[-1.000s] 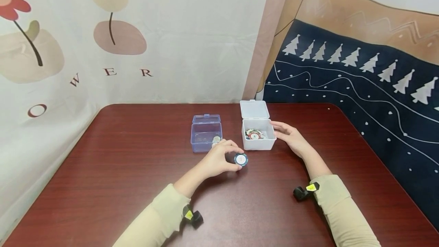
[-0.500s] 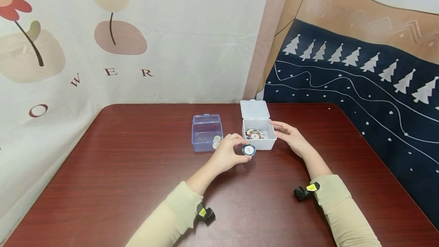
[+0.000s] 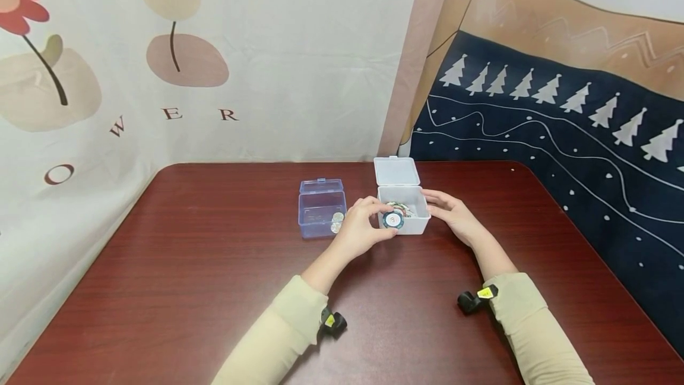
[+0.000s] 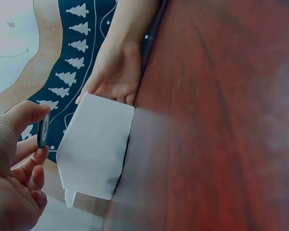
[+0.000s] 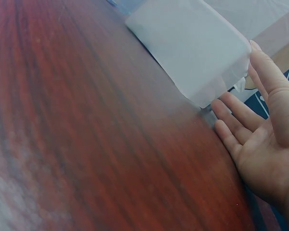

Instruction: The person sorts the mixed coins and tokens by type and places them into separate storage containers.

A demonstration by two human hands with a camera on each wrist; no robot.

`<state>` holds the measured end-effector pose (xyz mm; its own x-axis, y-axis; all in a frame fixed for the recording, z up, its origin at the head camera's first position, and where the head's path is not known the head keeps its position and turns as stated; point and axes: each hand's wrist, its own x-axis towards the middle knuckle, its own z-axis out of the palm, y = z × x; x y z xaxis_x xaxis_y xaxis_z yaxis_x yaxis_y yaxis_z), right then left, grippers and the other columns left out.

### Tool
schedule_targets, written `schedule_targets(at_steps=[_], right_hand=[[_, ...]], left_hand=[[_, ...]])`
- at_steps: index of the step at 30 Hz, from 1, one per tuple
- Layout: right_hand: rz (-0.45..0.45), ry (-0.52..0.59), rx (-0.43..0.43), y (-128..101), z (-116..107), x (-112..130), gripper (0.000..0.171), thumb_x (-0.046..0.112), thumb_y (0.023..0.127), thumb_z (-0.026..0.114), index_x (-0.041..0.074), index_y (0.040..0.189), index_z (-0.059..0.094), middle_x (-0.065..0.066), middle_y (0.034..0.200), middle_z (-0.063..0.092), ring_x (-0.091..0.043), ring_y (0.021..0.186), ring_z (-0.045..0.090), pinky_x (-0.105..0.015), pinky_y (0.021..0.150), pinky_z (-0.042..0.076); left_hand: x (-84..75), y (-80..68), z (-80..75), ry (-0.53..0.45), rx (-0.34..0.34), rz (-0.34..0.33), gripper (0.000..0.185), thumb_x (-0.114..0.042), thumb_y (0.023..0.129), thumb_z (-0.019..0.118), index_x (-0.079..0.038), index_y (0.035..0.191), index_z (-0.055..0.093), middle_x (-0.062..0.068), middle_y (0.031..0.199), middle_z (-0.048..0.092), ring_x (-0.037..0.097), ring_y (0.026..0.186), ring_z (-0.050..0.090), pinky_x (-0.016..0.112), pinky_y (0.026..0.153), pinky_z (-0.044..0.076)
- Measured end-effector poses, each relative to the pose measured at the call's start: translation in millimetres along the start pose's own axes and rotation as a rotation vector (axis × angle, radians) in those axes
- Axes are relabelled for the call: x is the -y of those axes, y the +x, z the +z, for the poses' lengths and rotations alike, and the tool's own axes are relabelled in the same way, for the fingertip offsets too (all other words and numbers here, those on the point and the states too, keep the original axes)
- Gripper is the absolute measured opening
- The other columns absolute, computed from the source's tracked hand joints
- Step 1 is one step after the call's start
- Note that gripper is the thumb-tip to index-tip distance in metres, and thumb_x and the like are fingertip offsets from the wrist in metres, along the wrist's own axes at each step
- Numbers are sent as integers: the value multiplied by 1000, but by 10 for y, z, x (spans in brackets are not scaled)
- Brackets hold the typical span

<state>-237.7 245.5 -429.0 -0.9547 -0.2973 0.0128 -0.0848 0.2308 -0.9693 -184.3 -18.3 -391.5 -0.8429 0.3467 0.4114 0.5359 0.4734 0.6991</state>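
Between thumb and fingers my left hand (image 3: 360,227) pinches a blue-rimmed poker chip (image 3: 393,220) with a white centre. It overlaps the front wall of a white plastic box (image 3: 415,227) in the head view. In the left wrist view the chip (image 4: 44,129) stands on edge, beside the box (image 4: 96,144). Other poker chips (image 3: 407,209) lie inside this box, partly hidden behind the held one. My right hand (image 3: 454,215) rests its loosely extended fingers against the box's right side; the right wrist view shows the thumb at the rim.
A translucent blue box (image 3: 315,230) with its lid raised stands left of the white one, some silvery coins (image 3: 337,222) in its right side. The white lid (image 3: 396,171) stands up at the back. Patterned cloths hang behind the brown table (image 3: 203,254).
My left hand has moved right and away from me with the poker chip, from in front of the boxes up to the white box's front rim. My right hand has stayed put.
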Motion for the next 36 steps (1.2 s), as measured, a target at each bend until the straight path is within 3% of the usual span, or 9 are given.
schedule_targets(at_steps=[9,18,36], right_hand=[[1,0,1,-3,6,2,53,20,94,62,7,142,45,-18,141,45,-33,130,39,-54,106,26],[1,4,12,-5,19,57,52,16,95,60,4,143,43,-21,142,43,-34,130,38,-54,107,25],[4,-21,-1,13,-5,-6,52,21,95,61,7,143,44,-19,142,44,-32,130,39,-54,107,26]], left_hand=[[8,134,52,-4,-26,-50,40,-19,73,83,-7,109,72,0,102,63,16,92,50,31,78,39],[17,282,104,-4,-62,-74,41,-20,73,84,-6,109,72,1,102,63,21,87,48,28,71,38],[122,448,201,95,-34,-179,45,-25,72,85,-11,113,72,-1,106,64,18,98,49,34,83,40]])
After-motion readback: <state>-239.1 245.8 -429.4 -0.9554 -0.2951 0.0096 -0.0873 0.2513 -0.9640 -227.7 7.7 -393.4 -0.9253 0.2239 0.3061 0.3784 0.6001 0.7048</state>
